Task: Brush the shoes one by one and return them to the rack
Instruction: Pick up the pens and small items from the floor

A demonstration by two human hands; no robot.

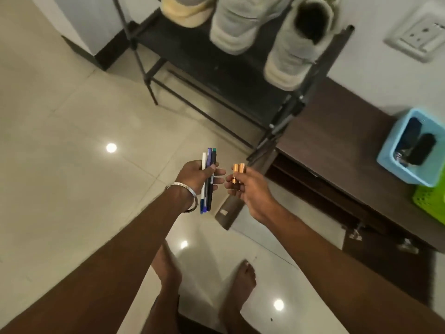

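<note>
A black metal shoe rack (pixel 192 56) stands ahead against the wall. On its shelf sit two grey sneakers, one (pixel 237 25) in the middle and one (pixel 296 47) at the right, plus a cream shoe (pixel 185 10) at the left, cut off by the frame's top. My left hand (pixel 196 175) grips a bundle of pens (pixel 208 182) over the floor, well in front of the rack. My right hand (pixel 248 186) pinches two copper-coloured batteries (pixel 237 173) close beside it. I see no brush that I can identify.
A dark wooden low cabinet (pixel 337 150) runs along the right wall. On it stand a light blue basket (pixel 414 145) holding dark items and a green basket (pixel 431 201). A wall socket (pixel 419 34) is above. Glossy tile floor (pixel 72 141) spreads left; my bare feet stand below.
</note>
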